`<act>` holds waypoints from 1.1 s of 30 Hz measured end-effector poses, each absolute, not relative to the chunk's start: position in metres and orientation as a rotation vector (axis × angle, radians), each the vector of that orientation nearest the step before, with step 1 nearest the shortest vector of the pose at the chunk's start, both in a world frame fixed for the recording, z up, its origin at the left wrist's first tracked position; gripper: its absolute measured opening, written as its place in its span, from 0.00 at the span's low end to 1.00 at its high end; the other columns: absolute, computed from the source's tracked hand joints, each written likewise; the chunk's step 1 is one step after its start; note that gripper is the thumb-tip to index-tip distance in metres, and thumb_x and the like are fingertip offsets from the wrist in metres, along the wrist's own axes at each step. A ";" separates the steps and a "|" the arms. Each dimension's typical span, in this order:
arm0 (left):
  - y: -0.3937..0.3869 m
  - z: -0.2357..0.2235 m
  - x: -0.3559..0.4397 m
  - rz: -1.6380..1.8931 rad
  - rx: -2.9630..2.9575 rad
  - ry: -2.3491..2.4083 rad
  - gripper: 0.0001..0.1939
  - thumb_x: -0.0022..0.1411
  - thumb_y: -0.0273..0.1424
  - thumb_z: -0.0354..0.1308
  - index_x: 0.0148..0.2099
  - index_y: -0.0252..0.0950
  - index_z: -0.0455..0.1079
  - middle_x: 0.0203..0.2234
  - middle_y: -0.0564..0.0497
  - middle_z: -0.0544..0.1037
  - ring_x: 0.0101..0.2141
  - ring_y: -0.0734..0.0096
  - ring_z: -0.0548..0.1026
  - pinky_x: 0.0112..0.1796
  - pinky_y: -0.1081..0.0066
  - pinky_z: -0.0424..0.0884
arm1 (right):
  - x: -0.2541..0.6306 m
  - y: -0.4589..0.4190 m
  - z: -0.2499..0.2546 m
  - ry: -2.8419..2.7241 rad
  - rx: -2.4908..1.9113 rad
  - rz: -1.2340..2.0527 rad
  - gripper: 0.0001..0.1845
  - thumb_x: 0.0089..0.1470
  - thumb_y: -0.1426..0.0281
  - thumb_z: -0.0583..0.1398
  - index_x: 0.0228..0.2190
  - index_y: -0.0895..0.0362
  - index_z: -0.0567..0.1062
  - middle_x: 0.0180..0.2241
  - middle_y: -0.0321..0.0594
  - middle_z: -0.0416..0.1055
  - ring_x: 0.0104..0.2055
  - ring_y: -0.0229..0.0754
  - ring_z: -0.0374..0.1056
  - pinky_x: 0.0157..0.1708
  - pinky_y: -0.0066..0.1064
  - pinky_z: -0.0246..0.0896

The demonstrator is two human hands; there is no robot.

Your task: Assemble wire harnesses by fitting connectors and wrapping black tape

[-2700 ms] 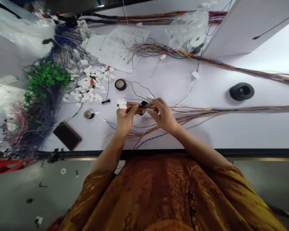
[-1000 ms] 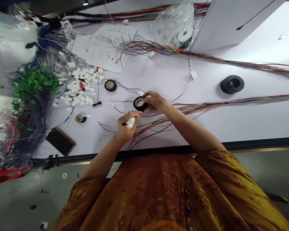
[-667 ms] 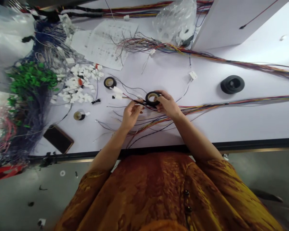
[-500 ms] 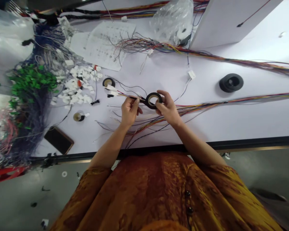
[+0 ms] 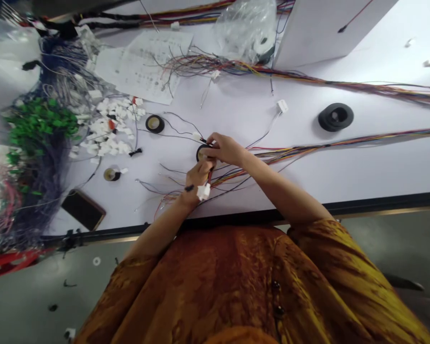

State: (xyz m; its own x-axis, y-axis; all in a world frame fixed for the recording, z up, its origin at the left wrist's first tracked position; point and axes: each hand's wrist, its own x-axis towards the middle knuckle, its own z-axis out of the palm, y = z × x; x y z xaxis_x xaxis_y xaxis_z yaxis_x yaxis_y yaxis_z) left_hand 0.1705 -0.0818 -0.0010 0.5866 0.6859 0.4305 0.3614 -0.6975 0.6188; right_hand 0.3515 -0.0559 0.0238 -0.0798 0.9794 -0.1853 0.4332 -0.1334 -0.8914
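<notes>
White tabletop point(image 5: 380, 167), 2 hands point(image 5: 198, 176) point(image 5: 226, 150), 1 held tape roll point(image 5: 198, 154)

table point(image 5: 380, 167): phone point(image 5: 83, 209) front-left | connectors point(image 5: 105, 137) behind phone | papers point(image 5: 139, 64) behind connectors | spool point(image 5: 329, 119) right of held tape roll point(image 5: 198, 154)

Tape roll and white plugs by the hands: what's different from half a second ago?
The white connectors swung from beyond the left hand to beside its wrist, nearer the body. The tape roll moved left with the right hand, right up by the left hand. The phone and black spool stayed put.
</notes>
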 end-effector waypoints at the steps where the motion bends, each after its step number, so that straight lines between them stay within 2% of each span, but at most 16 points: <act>1: -0.082 -0.005 0.170 0.944 2.344 0.811 0.06 0.69 0.32 0.54 0.44 0.40 0.73 0.40 0.45 0.80 0.43 0.63 0.79 0.43 0.63 0.77 | 0.351 -0.048 0.022 -1.519 -1.606 1.221 0.12 0.53 0.68 0.63 0.39 0.58 0.71 0.26 0.34 0.69 0.27 0.36 0.62 0.29 0.28 0.59; 4: -0.076 -0.010 0.169 1.082 2.217 0.872 0.08 0.70 0.35 0.54 0.39 0.40 0.71 0.40 0.45 0.78 0.42 0.63 0.79 0.41 0.62 0.78 | 0.354 -0.045 0.018 -1.289 -1.656 1.304 0.18 0.55 0.71 0.57 0.49 0.58 0.66 0.26 0.32 0.66 0.22 0.35 0.59 0.23 0.28 0.58; 6: -0.070 -0.007 0.172 1.150 2.012 0.997 0.10 0.70 0.39 0.53 0.39 0.38 0.69 0.41 0.45 0.78 0.37 0.67 0.80 0.35 0.65 0.79 | 0.357 -0.062 0.019 -1.203 -1.650 1.243 0.24 0.59 0.70 0.53 0.57 0.58 0.60 0.28 0.34 0.67 0.21 0.35 0.60 0.22 0.29 0.60; 9: -0.061 0.001 0.182 1.128 1.594 1.106 0.14 0.70 0.44 0.52 0.41 0.38 0.63 0.39 0.48 0.79 0.22 0.78 0.77 0.20 0.76 0.70 | 0.355 -0.107 0.019 -1.377 -1.608 0.916 0.30 0.62 0.67 0.52 0.64 0.56 0.55 0.39 0.44 0.72 0.33 0.41 0.70 0.34 0.34 0.69; 12: -0.056 0.010 0.194 1.083 1.355 1.098 0.16 0.68 0.46 0.55 0.40 0.40 0.59 0.34 0.52 0.80 0.16 0.80 0.73 0.15 0.78 0.65 | 0.346 -0.147 0.013 -1.682 -1.667 0.751 0.29 0.62 0.67 0.53 0.64 0.55 0.60 0.49 0.50 0.69 0.45 0.47 0.71 0.43 0.37 0.70; 15: -0.062 0.019 0.199 1.074 1.310 1.067 0.16 0.68 0.47 0.55 0.41 0.40 0.59 0.32 0.53 0.80 0.20 0.77 0.76 0.21 0.77 0.71 | 0.344 -0.157 0.010 -1.779 -1.599 0.716 0.21 0.63 0.69 0.51 0.56 0.56 0.70 0.51 0.50 0.69 0.48 0.47 0.70 0.45 0.35 0.68; 18: -0.075 0.023 0.197 1.059 1.499 1.034 0.13 0.68 0.44 0.56 0.43 0.40 0.64 0.36 0.50 0.79 0.31 0.72 0.80 0.34 0.71 0.78 | 0.354 -0.137 0.020 -1.658 -1.507 0.709 0.15 0.65 0.68 0.50 0.45 0.56 0.74 0.46 0.47 0.73 0.43 0.42 0.70 0.44 0.32 0.65; 21: -0.089 0.019 0.192 1.026 1.841 1.025 0.10 0.70 0.39 0.54 0.45 0.39 0.70 0.39 0.46 0.78 0.41 0.67 0.80 0.44 0.65 0.77 | 0.364 -0.109 0.037 -1.676 -1.553 0.819 0.14 0.65 0.69 0.49 0.37 0.58 0.74 0.35 0.43 0.75 0.36 0.40 0.68 0.39 0.30 0.60; 23: -0.096 0.011 0.191 1.027 2.026 1.027 0.10 0.71 0.35 0.51 0.45 0.39 0.72 0.41 0.45 0.79 0.44 0.65 0.78 0.47 0.63 0.75 | 0.365 -0.094 0.046 -1.753 -1.617 0.851 0.14 0.65 0.70 0.50 0.35 0.58 0.74 0.32 0.42 0.74 0.34 0.39 0.66 0.37 0.31 0.58; 26: -0.103 -0.005 0.192 1.025 2.157 1.029 0.08 0.69 0.29 0.51 0.47 0.40 0.71 0.45 0.44 0.78 0.44 0.63 0.78 0.44 0.64 0.74 | 0.361 -0.076 0.051 -1.841 -1.714 0.892 0.11 0.63 0.68 0.54 0.35 0.59 0.74 0.31 0.42 0.73 0.32 0.40 0.63 0.35 0.32 0.55; 29: -0.104 -0.018 0.191 0.911 2.230 0.982 0.09 0.67 0.28 0.54 0.48 0.42 0.70 0.47 0.44 0.77 0.43 0.62 0.78 0.38 0.66 0.73 | 0.354 -0.058 0.042 -1.861 -1.724 1.021 0.09 0.54 0.69 0.62 0.38 0.59 0.74 0.30 0.41 0.71 0.30 0.39 0.62 0.33 0.31 0.56; 31: -0.100 -0.021 0.188 0.908 2.227 0.938 0.08 0.67 0.28 0.55 0.48 0.41 0.70 0.47 0.44 0.76 0.44 0.62 0.78 0.40 0.65 0.73 | 0.354 -0.047 0.032 -1.740 -1.720 1.119 0.11 0.52 0.72 0.61 0.40 0.59 0.73 0.28 0.38 0.70 0.28 0.37 0.61 0.30 0.30 0.56; 33: -0.093 -0.020 0.184 1.022 2.147 0.940 0.05 0.68 0.30 0.56 0.45 0.40 0.71 0.45 0.45 0.77 0.46 0.62 0.77 0.45 0.63 0.74 | 0.360 -0.043 0.022 -1.503 -1.732 1.207 0.14 0.54 0.74 0.58 0.44 0.58 0.71 0.25 0.34 0.67 0.23 0.35 0.59 0.25 0.28 0.55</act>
